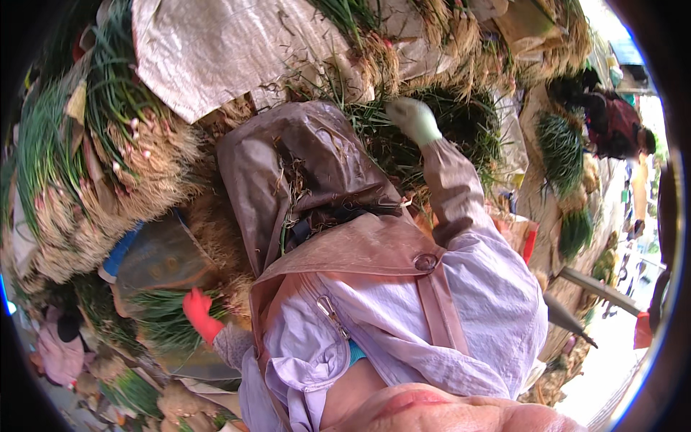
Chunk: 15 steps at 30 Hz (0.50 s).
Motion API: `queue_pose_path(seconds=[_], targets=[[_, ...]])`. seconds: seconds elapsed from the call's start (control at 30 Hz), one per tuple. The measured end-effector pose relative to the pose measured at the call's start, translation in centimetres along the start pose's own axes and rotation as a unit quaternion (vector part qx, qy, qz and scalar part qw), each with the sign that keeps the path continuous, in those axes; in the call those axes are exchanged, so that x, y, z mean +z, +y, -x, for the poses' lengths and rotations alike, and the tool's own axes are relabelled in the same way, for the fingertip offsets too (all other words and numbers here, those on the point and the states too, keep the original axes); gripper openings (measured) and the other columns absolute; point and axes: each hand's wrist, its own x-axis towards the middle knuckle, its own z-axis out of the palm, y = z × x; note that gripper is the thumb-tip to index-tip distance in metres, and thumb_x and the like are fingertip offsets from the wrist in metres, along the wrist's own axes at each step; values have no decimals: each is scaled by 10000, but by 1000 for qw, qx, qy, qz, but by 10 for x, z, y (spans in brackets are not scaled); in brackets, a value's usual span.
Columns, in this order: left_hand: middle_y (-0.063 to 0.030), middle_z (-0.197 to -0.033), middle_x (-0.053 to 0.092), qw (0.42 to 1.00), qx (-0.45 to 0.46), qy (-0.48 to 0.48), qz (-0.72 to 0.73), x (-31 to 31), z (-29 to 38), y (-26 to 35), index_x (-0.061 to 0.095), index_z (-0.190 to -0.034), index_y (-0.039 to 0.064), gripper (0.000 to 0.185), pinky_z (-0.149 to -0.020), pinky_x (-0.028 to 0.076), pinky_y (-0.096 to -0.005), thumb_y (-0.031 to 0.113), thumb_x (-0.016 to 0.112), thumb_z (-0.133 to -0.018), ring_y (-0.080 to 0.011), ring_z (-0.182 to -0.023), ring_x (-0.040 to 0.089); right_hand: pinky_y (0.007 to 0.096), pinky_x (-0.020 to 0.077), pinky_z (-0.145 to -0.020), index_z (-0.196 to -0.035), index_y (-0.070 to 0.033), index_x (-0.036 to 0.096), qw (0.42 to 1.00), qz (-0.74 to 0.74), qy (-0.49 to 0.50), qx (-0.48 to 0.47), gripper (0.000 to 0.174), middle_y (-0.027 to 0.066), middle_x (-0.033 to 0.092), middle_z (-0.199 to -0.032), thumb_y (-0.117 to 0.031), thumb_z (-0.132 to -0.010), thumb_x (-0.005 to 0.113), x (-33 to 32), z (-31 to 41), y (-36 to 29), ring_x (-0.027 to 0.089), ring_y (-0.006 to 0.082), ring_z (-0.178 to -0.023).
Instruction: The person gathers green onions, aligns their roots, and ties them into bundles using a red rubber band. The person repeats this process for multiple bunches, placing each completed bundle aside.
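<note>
My left hand (201,314), in a red glove, is over a bunch of green onions (162,318). Leaves spread to its left and pale roots (237,294) lie to its right; whether the fingers grip the bunch is hidden. My right hand (414,120), in a pale glove, reaches forward over a heap of loose green leaves (394,151). It is blurred, so I cannot tell what the fingers hold. A brown waterproof apron (318,156) covers my lap, with leaf and root scraps on it.
Onion bunches with long roots (146,173) are piled at the left. A pale woven sheet (232,48) covers part of the front, with more bunches (378,59) beside it. Another person (615,121) is at the far right, and another (60,345) at the lower left.
</note>
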Motion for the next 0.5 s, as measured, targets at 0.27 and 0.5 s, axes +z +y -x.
queue_pose_path(seconds=[0.27, 0.5], targets=[[-74, -785, 668, 839, 376, -392, 16, 237, 207, 267, 679, -1004, -28, 254, -633, 479, -245, 199, 588, -934, -116, -682, 610, 432, 503, -796, -1107, -102, 651, 990, 102, 58, 79, 480, 129, 694, -998, -523, -897, 555, -17, -121, -46, 663, 272, -913], [-102, -1053, 672, 799, 302, -515, 69, 413, 230, 301, 604, -1177, 28, 322, -734, 510, -282, 253, 562, -950, -188, -889, 665, 275, 482, -583, -964, -18, 677, 911, -411, 21, 42, 253, 14, 640, -719, -265, -909, 664, -5, -85, -55, 570, 81, -636]])
